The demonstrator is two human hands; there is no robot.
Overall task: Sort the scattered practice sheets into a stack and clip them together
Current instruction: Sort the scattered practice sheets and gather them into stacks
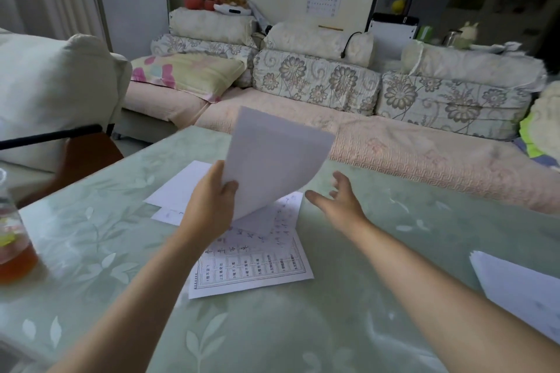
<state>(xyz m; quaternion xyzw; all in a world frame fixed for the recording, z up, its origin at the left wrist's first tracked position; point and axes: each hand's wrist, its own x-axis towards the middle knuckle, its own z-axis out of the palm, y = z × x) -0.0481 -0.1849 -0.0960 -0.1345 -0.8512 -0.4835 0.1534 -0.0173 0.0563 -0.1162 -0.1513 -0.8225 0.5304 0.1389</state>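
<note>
My left hand (pixel 212 206) grips a white practice sheet (pixel 272 157) by its lower left edge and holds it raised and curved above the table, blank side toward me. Under it several sheets lie overlapped on the table: a printed grid sheet (pixel 254 266) nearest me, a handwritten sheet (pixel 285 215) partly covered, and a blank-side sheet (pixel 185 185) further back. My right hand (pixel 339 203) hovers open to the right of the raised sheet, fingers spread, holding nothing. Another small stack of sheets (pixel 521 291) lies at the right edge. No clip is in view.
The table (pixel 303 327) has a pale green leaf-patterned cover. A glass bottle of amber liquid (pixel 12 239) stands at the left edge. A chair (pixel 75 154) sits at the far left corner. A sofa (pixel 394 142) with cushions runs behind the table.
</note>
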